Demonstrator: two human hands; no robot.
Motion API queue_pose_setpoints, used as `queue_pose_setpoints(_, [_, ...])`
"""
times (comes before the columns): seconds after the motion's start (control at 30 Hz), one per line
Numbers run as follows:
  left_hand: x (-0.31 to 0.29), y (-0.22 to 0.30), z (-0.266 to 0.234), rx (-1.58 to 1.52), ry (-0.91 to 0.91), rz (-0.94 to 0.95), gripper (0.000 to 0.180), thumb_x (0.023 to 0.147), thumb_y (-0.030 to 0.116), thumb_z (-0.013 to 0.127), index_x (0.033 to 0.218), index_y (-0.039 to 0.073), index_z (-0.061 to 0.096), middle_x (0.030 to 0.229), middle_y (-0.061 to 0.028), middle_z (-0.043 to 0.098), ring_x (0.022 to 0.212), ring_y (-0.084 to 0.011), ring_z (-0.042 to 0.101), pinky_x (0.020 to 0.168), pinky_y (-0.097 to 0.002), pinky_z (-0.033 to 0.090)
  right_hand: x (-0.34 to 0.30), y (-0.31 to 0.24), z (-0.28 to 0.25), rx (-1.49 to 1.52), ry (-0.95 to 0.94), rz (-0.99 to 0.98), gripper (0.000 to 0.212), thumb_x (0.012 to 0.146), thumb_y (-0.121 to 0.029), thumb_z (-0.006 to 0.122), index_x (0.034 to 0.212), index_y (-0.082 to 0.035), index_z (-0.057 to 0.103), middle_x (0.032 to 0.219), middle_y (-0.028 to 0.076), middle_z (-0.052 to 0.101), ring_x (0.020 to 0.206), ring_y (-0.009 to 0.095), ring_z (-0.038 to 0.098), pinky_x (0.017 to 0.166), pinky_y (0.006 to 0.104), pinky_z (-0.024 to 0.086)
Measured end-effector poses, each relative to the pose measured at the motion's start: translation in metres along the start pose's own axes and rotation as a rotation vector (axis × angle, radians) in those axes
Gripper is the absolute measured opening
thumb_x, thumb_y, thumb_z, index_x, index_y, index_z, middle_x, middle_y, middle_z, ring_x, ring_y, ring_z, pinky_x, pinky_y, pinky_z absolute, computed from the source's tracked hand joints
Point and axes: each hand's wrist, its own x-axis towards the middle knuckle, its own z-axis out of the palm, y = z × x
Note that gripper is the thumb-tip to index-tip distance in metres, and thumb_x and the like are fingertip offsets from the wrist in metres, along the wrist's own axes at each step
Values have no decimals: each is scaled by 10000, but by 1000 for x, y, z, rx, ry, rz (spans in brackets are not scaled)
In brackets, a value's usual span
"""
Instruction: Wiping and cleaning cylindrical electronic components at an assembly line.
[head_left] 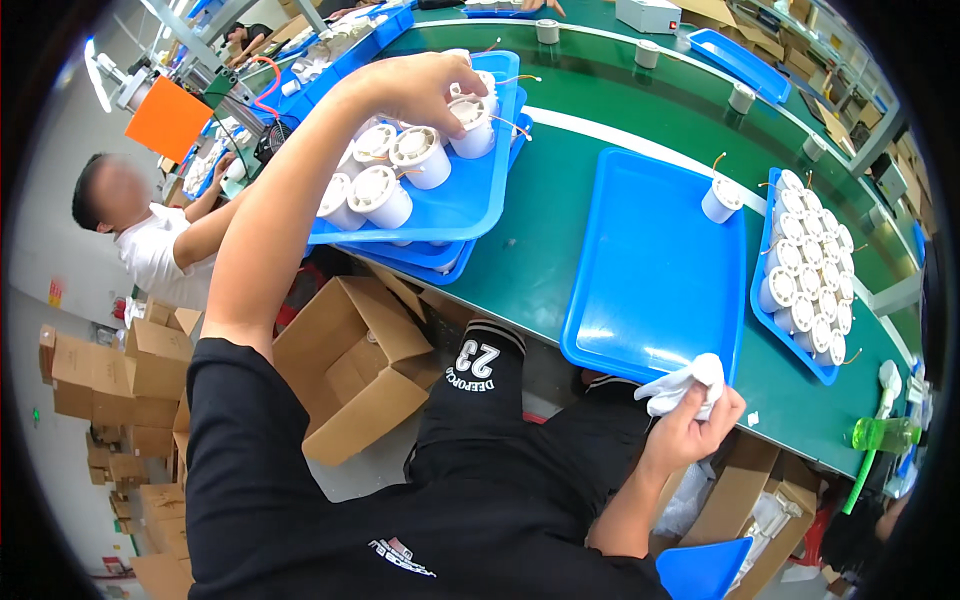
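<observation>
My left hand [425,88] reaches over a blue tray [470,212] at the upper left, its fingers closed around the top of a white cylindrical part [472,138] with thin wires. Several similar white parts [380,197] stand around it in that tray, which rests on another blue tray. In my right hand [690,432], low at the right, is a bunched white cloth [690,386], held by the near edge of a middle blue tray [655,270]. One white cylinder [722,199] with a wire stands at that tray's far right corner.
A third blue tray [828,372] at the right is packed with white cylinders. More cylinders [741,97] stand along the green belt behind. Beyond the right tray is a green bottle [885,434]. An open carton [350,365] stands below the table; a co-worker [150,235] is at the left.
</observation>
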Motion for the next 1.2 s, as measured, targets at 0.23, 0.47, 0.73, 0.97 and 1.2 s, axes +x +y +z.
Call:
queue_pose_setpoints(0.23, [1,9,0,74,29,21,609,640,193,817,1218,125,636,1184,-140,630,1052,-292,627,921,-371,502,1,-11,5,252,-4,92,185,937,-25,567,1095,68,596,1004,74,577,899,144,563,808,270,454])
queue_pose_setpoints(0.47, [-38,-4,-26,-259,344,110,513,682,207,792,1150,76,627,1084,-81,636,981,-208,610,854,-325,519,10,-27,20,356,-1,-9,266,902,21,567,1162,78,573,1103,155,587,1009,229,582,876,316,472])
queue_pose_setpoints(0.73, [-100,123,36,-457,647,590,551,606,2,793,1133,28,635,1072,-128,633,937,-266,631,804,-359,538,51,-99,51,255,-260,-731,373,742,-1,625,1114,14,644,1122,214,589,1022,395,607,879,447,507])
queue_pose_setpoints(0.97, [-123,140,102,-608,498,773,491,555,-12,787,1025,-6,645,1025,-130,632,875,-297,632,728,-374,531,41,-81,24,484,-855,-236,324,752,43,606,1070,27,666,1075,159,638,968,303,646,868,355,511])
queue_pose_setpoints(1.2, [-137,140,126,-754,439,843,489,562,12,780,1026,-37,632,1007,-147,616,861,-308,635,727,-378,537,19,-68,18,822,-1206,886,292,901,-46,446,1120,30,624,1139,156,647,1043,262,639,901,356,505])
